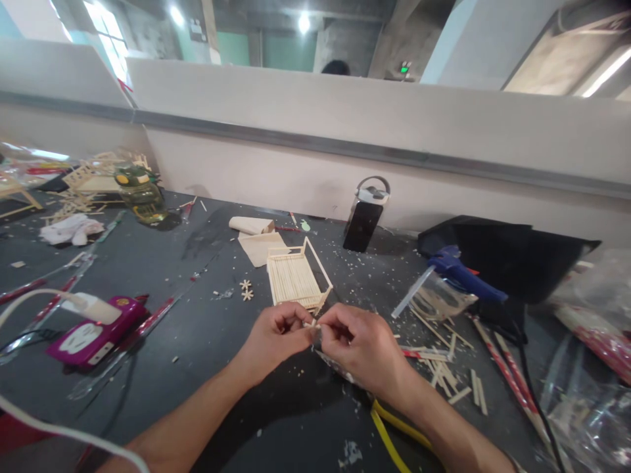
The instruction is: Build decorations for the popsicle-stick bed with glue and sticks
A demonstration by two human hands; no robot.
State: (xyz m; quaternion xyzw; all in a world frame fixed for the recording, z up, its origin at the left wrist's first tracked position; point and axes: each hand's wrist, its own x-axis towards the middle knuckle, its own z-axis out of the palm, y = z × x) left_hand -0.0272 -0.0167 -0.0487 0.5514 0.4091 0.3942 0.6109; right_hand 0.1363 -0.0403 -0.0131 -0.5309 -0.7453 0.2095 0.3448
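My left hand (276, 338) and my right hand (357, 341) meet low in the middle of the dark table (207, 341). Both pinch a tiny pale wooden stick piece (313, 324) between their fingertips. Just beyond the hands stands a small bed-like frame of thin wooden sticks (297, 277). Two little star-shaped stick pieces (246, 290) lie to its left. Cut stick bits and shavings (444, 368) litter the table to the right of my right hand.
A blue glue gun (461, 272) rests by a black bag (507, 253) at right. A dark bottle (367, 215) stands by the wall. A pink phone (93, 332) with a white cable lies left. Yellow-handled pliers (392, 430) lie under my right wrist. Plastic bags sit far right.
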